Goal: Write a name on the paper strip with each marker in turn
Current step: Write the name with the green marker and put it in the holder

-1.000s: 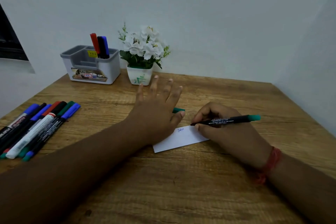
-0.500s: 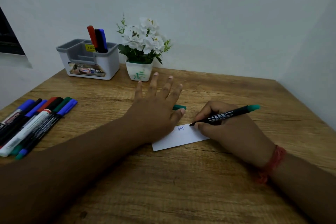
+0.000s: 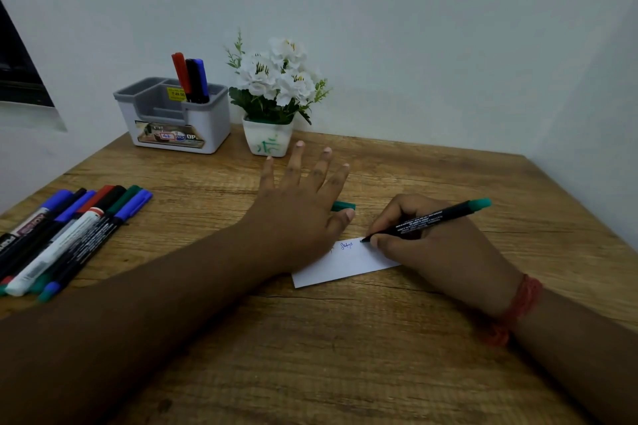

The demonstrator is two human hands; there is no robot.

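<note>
A white paper strip (image 3: 345, 264) lies on the wooden table (image 3: 345, 355), with a small blue word written near its top edge. My left hand (image 3: 300, 207) rests flat on the strip's left end, fingers spread and straight. My right hand (image 3: 424, 245) grips a black marker with a green end (image 3: 435, 217); its tip touches the paper just right of the blue word. A green cap (image 3: 343, 206) lies on the table behind my left thumb. Several capped markers (image 3: 65, 235) in blue, red, black, green and white lie in a row at the left.
A grey desk organiser (image 3: 172, 124) at the back left holds three markers, red, black and blue. Next to it stands a white pot of white flowers (image 3: 272, 103). White walls close the table at the back and right.
The marker's tip has come down onto the paper beside the blue word, and its rear end tilted up. My left hand stays flat on the strip.
</note>
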